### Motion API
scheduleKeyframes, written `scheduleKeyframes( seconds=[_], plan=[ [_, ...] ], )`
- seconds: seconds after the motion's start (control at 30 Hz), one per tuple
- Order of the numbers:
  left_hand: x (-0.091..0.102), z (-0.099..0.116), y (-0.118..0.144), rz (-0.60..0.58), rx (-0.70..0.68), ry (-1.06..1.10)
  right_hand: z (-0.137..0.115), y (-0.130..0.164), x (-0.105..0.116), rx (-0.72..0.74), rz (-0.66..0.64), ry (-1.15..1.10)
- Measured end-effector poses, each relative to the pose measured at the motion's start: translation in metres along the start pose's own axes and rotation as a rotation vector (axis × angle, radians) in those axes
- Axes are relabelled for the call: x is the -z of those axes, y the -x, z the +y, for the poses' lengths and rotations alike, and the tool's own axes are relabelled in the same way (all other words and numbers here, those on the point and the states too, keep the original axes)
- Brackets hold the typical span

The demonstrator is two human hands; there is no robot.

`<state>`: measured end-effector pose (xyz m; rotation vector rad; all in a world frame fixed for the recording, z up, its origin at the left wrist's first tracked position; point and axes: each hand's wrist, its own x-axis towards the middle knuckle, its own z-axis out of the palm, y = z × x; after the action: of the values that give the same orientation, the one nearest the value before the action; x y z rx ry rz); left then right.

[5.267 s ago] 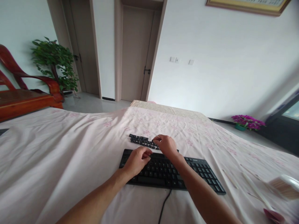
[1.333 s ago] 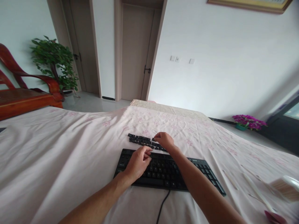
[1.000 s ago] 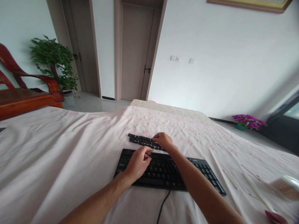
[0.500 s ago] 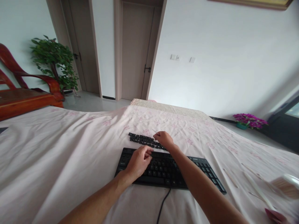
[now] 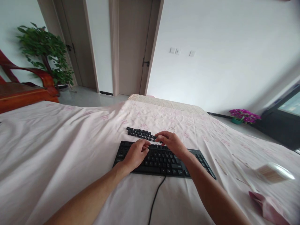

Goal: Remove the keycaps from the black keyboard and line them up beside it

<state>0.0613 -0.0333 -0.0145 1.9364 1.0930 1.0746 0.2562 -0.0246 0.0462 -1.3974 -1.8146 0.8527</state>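
Note:
A black keyboard (image 5: 164, 163) lies on a table under a pale pink flowered cloth (image 5: 58, 150), its cable (image 5: 156, 193) running toward me. Behind it, several loose black keycaps (image 5: 139, 132) sit in rows on the cloth. My left hand (image 5: 135, 153) rests on the keyboard's left-middle keys with its fingers curled in. My right hand (image 5: 172, 143) hovers over the keyboard's top edge, just right of the keycaps, pinching a thin wire loop tool (image 5: 172, 128) that sticks out behind the fingers. The fingertips of both hands nearly meet.
Thin wooden sticks (image 5: 220, 166) and a small box of them (image 5: 272, 173) lie to the right, with a pink packet (image 5: 267, 206) near the corner. A red wooden chair (image 5: 25, 93), a potted plant (image 5: 42, 53), doors and purple flowers (image 5: 243, 115) stand beyond the table.
My right hand has drawn back from the loose keycaps to the keyboard's top edge, close to my left hand. The view has tilted down and shifted slightly.

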Motion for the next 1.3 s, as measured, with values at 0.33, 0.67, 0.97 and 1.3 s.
scheduleKeyframes(
  seconds=[0.33, 0.67, 0.97, 1.3],
  plan=[
    [0.002, 0.004, 0.001, -0.104, -0.03, -0.051, 0.002, 0.029, -0.007, 0.07, -0.055, -0.026],
    [0.009, 0.015, -0.01, -0.273, -0.071, -0.14, 0.0, 0.033, -0.014, 0.183, -0.153, 0.029],
    [-0.007, 0.013, -0.009, -0.228, -0.104, -0.285, 0.013, 0.036, -0.019, 0.326, -0.116, 0.068],
    [-0.009, 0.018, -0.001, -0.219, -0.177, -0.191, 0.024, 0.048, -0.032, 0.576, 0.061, 0.109]
  ],
)
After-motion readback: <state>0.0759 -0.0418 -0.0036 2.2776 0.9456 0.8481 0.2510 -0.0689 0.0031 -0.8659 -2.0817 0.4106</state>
